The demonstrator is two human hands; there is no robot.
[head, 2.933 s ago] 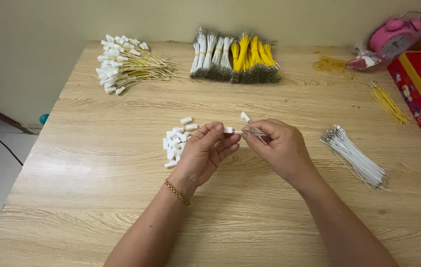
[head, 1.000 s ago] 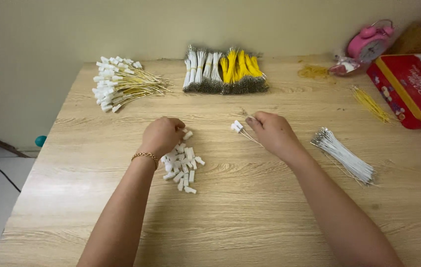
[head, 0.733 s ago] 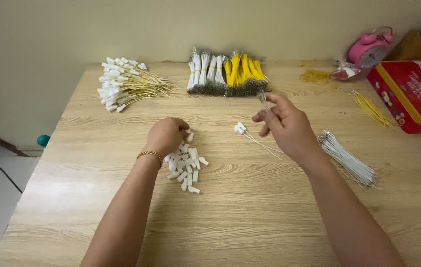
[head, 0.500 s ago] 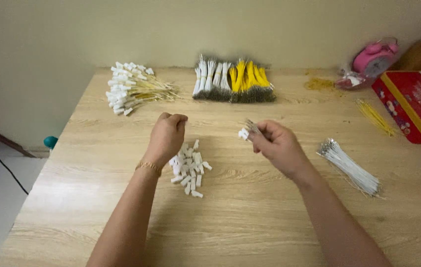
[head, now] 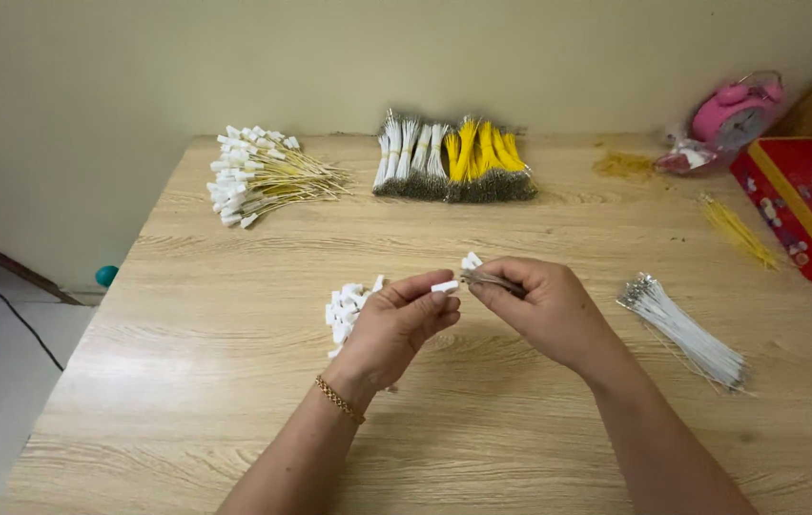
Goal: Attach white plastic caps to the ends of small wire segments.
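My left hand (head: 396,329) pinches a small white plastic connector (head: 444,285) between thumb and fingers. My right hand (head: 544,310) grips thin wires (head: 487,278) whose metal tips point left, close to that connector; another white connector (head: 471,260) sits at the wires' end. Both hands meet above the middle of the wooden table (head: 234,381). A pile of loose white connectors (head: 347,307) lies just left of my left hand, partly hidden by it.
A heap of finished yellow wires with white connectors (head: 258,176) lies at the back left. Bundles of white and yellow wires (head: 453,162) lie at the back centre. White wires (head: 687,329) lie to the right, near yellow wires (head: 735,229), a red tin (head: 806,205) and a pink object (head: 735,110).
My left hand left the connector pile holding one connector and moved right. My right hand came back toward the centre with the wires, so both hands now meet.
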